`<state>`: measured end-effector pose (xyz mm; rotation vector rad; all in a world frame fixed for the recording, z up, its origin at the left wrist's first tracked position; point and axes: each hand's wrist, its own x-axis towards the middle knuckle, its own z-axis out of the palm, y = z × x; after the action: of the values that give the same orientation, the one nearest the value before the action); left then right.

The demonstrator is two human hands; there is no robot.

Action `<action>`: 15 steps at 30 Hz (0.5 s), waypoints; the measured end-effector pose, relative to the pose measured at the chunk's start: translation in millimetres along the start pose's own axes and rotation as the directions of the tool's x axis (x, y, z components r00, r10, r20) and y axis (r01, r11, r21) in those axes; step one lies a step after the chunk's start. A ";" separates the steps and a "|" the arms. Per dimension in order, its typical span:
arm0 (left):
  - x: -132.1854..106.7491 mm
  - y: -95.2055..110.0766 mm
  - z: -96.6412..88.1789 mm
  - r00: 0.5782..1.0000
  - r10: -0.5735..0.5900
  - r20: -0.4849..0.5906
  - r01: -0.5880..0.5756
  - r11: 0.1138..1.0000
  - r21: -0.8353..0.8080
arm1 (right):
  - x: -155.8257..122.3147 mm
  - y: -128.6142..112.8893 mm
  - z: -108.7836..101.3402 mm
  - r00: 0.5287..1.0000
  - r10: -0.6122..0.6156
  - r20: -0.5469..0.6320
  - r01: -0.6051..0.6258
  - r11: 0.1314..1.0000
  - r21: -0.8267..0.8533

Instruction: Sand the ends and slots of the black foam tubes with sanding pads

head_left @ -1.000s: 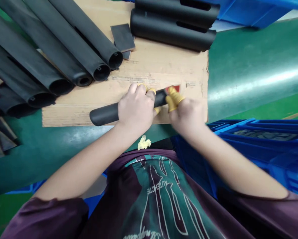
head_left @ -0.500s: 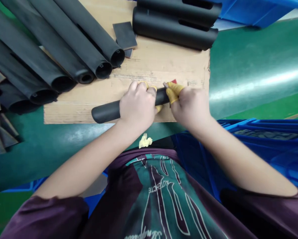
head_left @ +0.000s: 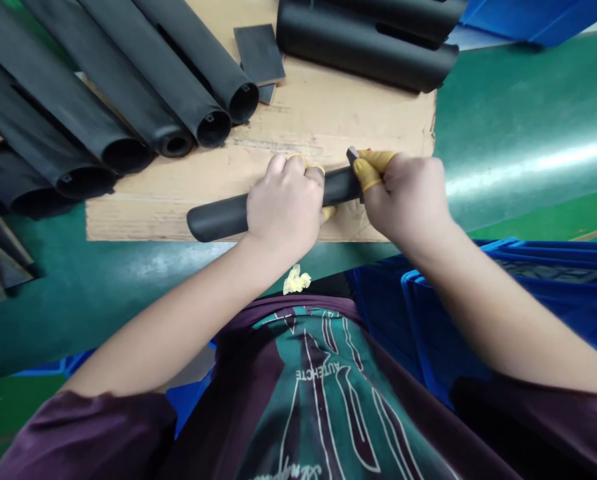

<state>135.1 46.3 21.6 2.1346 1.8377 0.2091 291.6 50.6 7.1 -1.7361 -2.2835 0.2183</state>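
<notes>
Nine black tubes (head_left: 63,107) are in view from my head camera, counting the one I am handling. Six lie side by side off the upper left corner of the cardboard sheet (head_left: 138,223), their open ends pointing toward its middle. Two more, slotted along their sides, lie at the sheet's top edge, toward the right corner. Between those groups sit two flat dark pieces (head_left: 258,53), the smaller one mostly tucked under the larger.

The tube in my hands (head_left: 228,217) runs along the sheet's bottom edge, its rounded end to the left. I cannot tell whether it touches the cardboard. My left hand (head_left: 284,207) is closed around its middle, with one yellow-capped fingertip showing beneath. My right hand (head_left: 406,197) is closed at the tube's other end, pinching it between two fingers in yellow finger cots (head_left: 367,172).

As I judge it, the step in hand is working at that right end while my left hand steadies the tube. The next move calls for keeping that left grip firm.

One crumpled yellow scrap (head_left: 297,280) lies on the green surface (head_left: 518,113) below the sheet's bottom edge. Two blue crates (head_left: 543,293) sit beyond its right side, one low and one high.
</notes>
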 end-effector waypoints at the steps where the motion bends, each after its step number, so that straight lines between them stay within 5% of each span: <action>1: -0.3 0.0 0.2 1.000 -0.007 -0.002 0.007 1.000 -0.016 | 0.5 0.3 -1.1 1.000 0.001 -0.001 -0.001 1.000 0.000; 15: 0.0 -0.7 0.7 1.000 -0.013 0.012 0.014 0.999 -0.029 | 1.6 -11.7 -7.5 0.994 0.066 0.091 -0.051 0.985 -0.163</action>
<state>134.7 46.3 20.6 2.0994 1.8310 0.2186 282.6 48.7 17.7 -1.9128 -2.3787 0.1344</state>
